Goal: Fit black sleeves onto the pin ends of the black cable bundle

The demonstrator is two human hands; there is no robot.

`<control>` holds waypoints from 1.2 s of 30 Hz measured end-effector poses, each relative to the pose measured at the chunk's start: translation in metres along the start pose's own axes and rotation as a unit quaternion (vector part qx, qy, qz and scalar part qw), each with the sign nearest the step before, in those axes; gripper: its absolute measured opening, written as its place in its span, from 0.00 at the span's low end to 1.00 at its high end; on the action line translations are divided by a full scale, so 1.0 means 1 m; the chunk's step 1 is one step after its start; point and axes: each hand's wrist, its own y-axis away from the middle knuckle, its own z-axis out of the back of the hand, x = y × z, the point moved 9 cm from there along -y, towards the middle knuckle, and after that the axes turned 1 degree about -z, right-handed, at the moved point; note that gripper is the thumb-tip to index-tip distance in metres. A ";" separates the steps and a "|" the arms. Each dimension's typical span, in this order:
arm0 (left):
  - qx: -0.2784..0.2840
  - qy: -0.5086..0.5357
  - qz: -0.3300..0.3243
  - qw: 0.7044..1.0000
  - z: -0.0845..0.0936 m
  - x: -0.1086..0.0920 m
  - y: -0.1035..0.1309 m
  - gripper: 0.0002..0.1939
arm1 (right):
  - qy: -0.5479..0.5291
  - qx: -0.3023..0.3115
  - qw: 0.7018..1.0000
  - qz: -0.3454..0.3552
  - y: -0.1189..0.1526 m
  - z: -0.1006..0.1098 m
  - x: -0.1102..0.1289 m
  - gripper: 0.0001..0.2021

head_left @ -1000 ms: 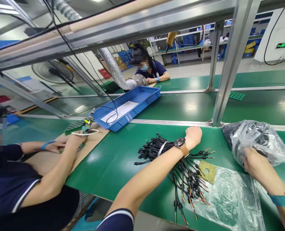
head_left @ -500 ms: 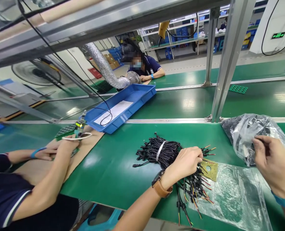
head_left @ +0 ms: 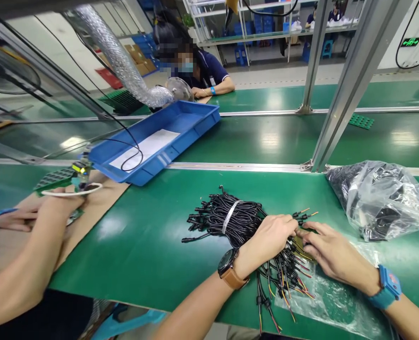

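A bundle of black cables [head_left: 243, 219] lies on the green table, bound with a white tie. Its cable ends [head_left: 283, 278] fan out with black fittings and bare red and yellow wires. My left hand [head_left: 271, 233], with a watch on its wrist, rests over the bundle, fingers pinched on a cable at its right end. My right hand [head_left: 331, 250] meets my left fingertips, thumb and fingers closed together; whatever is between them is hidden. Partly covered by my right hand, a yellowish plate [head_left: 299, 245] and a flat clear plastic bag [head_left: 333, 293] lie beneath.
A clear bag of black parts [head_left: 382, 203] sits at the right, by a metal post [head_left: 351, 89]. A blue tray [head_left: 152, 165] holds paper. A co-worker's arm [head_left: 35, 255] is at the left over brown cardboard [head_left: 99, 208]. Another person [head_left: 209, 71] sits across the table.
My right hand has left the bag of black parts and moved left to my left fingertips. My left hand stays on the cables. The view has shifted slightly.
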 end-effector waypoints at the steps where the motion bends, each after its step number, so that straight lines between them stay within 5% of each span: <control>1: -0.001 -0.006 -0.006 1.000 -0.001 -0.001 0.000 0.09 | 0.002 -0.002 1.000 -0.003 0.001 0.000 -0.002 0.09; 6: 0.008 -0.031 -0.017 0.999 -0.009 -0.003 -0.002 0.08 | -0.014 -0.061 0.998 0.001 0.007 0.013 -0.013 0.06; 10: 0.010 -0.038 0.002 0.999 -0.011 -0.001 -0.003 0.06 | -0.014 -0.008 1.000 0.010 0.004 0.004 -0.011 0.06; 25: -0.028 0.006 0.037 0.999 -0.006 0.000 0.007 0.06 | -0.035 -0.014 0.999 0.009 0.002 0.004 -0.004 0.08; 32: -0.065 0.064 0.030 0.995 -0.002 0.000 0.007 0.04 | -0.100 -0.089 0.986 -0.100 0.016 0.021 -0.042 0.03; 36: -0.122 0.137 -0.019 0.983 0.003 -0.009 0.008 0.04 | -0.161 -0.071 0.970 -0.167 0.019 0.018 -0.060 0.08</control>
